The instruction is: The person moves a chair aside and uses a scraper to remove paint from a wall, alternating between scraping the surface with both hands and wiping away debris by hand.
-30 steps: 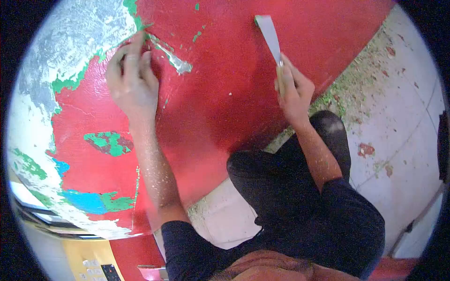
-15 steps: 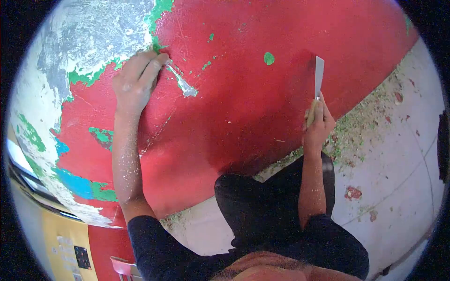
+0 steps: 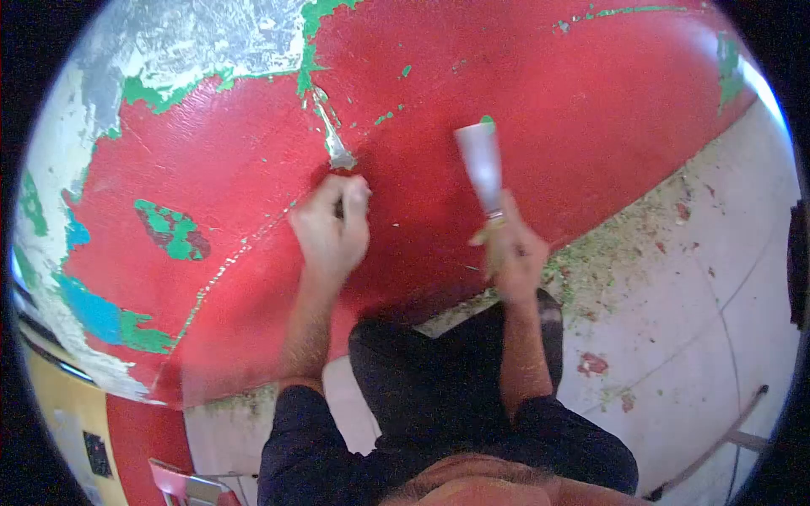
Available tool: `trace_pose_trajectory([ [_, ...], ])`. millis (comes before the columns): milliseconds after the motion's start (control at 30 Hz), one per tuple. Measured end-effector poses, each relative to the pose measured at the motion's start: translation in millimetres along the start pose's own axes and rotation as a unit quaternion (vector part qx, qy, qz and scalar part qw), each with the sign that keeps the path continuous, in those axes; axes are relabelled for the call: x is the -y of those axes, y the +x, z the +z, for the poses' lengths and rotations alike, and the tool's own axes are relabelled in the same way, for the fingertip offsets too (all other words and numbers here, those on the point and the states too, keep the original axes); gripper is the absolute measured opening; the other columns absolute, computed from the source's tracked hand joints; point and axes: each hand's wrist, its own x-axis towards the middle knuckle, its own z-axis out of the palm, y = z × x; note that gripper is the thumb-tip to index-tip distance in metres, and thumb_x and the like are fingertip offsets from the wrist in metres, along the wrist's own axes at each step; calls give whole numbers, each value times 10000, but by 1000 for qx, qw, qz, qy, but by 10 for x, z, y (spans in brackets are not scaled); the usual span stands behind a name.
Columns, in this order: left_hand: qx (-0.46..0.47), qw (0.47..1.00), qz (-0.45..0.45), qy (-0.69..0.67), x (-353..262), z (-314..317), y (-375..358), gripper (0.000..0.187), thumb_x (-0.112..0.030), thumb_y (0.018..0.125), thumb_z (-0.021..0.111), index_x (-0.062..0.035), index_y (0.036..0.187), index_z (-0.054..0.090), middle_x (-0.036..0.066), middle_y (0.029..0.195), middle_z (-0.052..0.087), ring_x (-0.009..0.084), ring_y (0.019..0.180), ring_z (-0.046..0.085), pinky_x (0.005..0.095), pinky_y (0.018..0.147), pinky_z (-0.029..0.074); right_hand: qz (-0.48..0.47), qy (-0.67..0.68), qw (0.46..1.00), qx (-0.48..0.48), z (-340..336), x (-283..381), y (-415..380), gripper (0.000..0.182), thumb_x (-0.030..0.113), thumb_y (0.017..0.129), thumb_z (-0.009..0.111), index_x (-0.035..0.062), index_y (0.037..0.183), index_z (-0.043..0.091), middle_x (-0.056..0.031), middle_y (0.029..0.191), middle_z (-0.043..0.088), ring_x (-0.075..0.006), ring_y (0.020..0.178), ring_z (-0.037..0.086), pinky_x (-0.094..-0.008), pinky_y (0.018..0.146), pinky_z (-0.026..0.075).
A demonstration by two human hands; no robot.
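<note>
Red wall (image 3: pixel 523 110) fills most of your view: thick glossy red paint, slightly pebbled. It's stripped back to grey-white plaster (image 3: pixel 177 42) at upper left, with a ragged green underlayer showing along that edge. More green and blue patches (image 3: pixel 93 312) run down the left side. Broad unbroken red between your hands and to the right, so there's open surface there.

The wall meets the floor (image 3: pixel 700 278) on a diagonal line running lower left to upper right. Floor is pale, smooth tile with joints; a band of green and red paint chips (image 3: pixel 607 261) lies along the wall base, scattered flakes further out. Your dark trousers sit between wall and floor below both hands.

Narrow scraped gouge (image 3: pixel 333 139) runs down from the green edge, pale and shiny, ending just above your left hand (image 3: pixel 331 232). Left hand is against the red paint, fingers curled into a loose fist; can't tell if they pinch anything.

Right hand (image 3: pixel 510 253) is wrapped closed around the handle of the scraper (image 3: pixel 481 164). Flat pale metal blade, trapezoid, widening to a straight edge at top, pointing up the wall. Blurred, so blade-to-wall contact is unclear. It's well right of the gouge.
</note>
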Motion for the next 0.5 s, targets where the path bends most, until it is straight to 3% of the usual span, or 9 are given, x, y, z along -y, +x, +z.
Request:
trace_pose_trajectory([
  [33, 66, 989, -88, -95, -37, 92, -164, 298, -236, 945, 467, 23, 910, 610, 112, 770, 651, 153, 684, 639, 310, 611, 532, -78, -85, 992, 55, 157, 67, -36, 312, 133, 900, 523, -34, 1156, 583, -71, 689, 626, -98, 562, 564, -267, 540, 483],
  [67, 75, 964, -125, -223, -33, 220, -266, 359, -292, 963, 414, 27, 984, 577, 141, 841, 644, 186, 726, 647, 326, 637, 542, -163, -159, 969, 97, 313, 134, -75, 268, 85, 866, 561, -45, 1093, 622, -94, 719, 658, -128, 663, 632, -291, 639, 519],
  [100, 80, 921, -162, -346, -32, 317, -385, 428, -349, 980, 360, 30, 1058, 544, 170, 912, 638, 219, 769, 656, 341, 663, 553, -101, -205, 968, 104, 511, 285, -169, 278, 54, 846, 569, -13, 1110, 626, -107, 690, 642, -145, 645, 635, -284, 629, 509],
  [200, 29, 755, -242, -609, -74, 457, -408, 493, -408, 987, 295, 20, 1109, 508, 198, 982, 608, 259, 797, 652, 364, 658, 557, -102, -261, 953, 111, 853, 284, -179, 325, 30, 824, 572, 17, 1146, 611, -173, 743, 635, -191, 667, 654, -274, 633, 497],
  [267, -23, 781, -262, -566, -78, 471, -283, 450, -388, 984, 337, 16, 1010, 533, 152, 832, 607, 254, 670, 631, 354, 584, 543, -123, -293, 943, 98, 997, 197, -129, 335, 22, 825, 560, 16, 1158, 600, -202, 809, 636, -205, 718, 668, -276, 646, 497],
  [333, -8, 802, -238, -548, -82, 397, -17, 425, -371, 986, 336, 3, 943, 533, 114, 743, 575, 230, 588, 593, 346, 528, 516, -182, -332, 923, 73, 1083, 175, -23, 341, 12, 828, 545, 13, 1166, 590, -228, 887, 636, -215, 785, 678, -281, 667, 498],
  [433, 16, 798, -256, -546, -194, 334, -36, 393, -339, 988, 343, -13, 866, 525, 73, 658, 536, 201, 508, 545, 332, 470, 477, -166, -290, 940, 67, 1186, 297, 47, 340, 7, 835, 520, 3, 1169, 581, -249, 953, 622, -225, 864, 674, -284, 698, 499],
  [500, 14, 800, -257, -543, -200, 320, 23, 375, -319, 987, 349, -20, 839, 521, 62, 641, 525, 191, 492, 532, 327, 456, 464, -147, -320, 933, 78, 1175, 419, 8, 339, 6, 839, 505, 3, 1169, 582, -246, 926, 626, -157, 822, 661, -274, 687, 497],
])
